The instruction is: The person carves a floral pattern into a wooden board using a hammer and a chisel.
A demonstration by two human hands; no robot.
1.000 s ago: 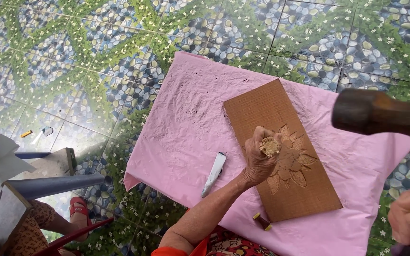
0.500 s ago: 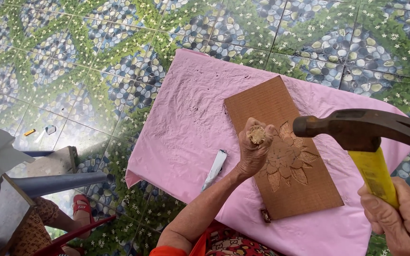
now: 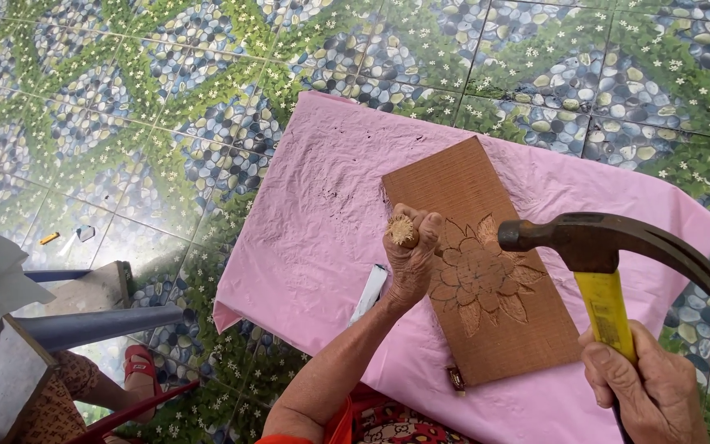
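Observation:
My left hand [image 3: 411,261] grips a wooden-handled chisel [image 3: 403,230] upright, its frayed top showing above my fist, at the left edge of a brown wooden board [image 3: 462,193]. A flower with several petals [image 3: 478,279] is carved into the board's near half. My right hand [image 3: 647,395] holds a claw hammer [image 3: 606,247] by its yellow handle, the dark head raised in the air to the right of the chisel, above the board. The chisel's blade is hidden behind my hand.
The board lies on a pink sheet [image 3: 314,214] spread over a tiled floor with pebble and leaf patterns [image 3: 166,90]. A white-handled tool [image 3: 369,293] rests on the sheet beside my left wrist. A small dark object [image 3: 456,379] lies at the board's near edge. A person's foot in a red sandal [image 3: 137,362] and a stool are at lower left.
The hammer has swung down and leftward from the upper right towards the chisel's top. My left hand has stayed on the chisel at the carved flower.

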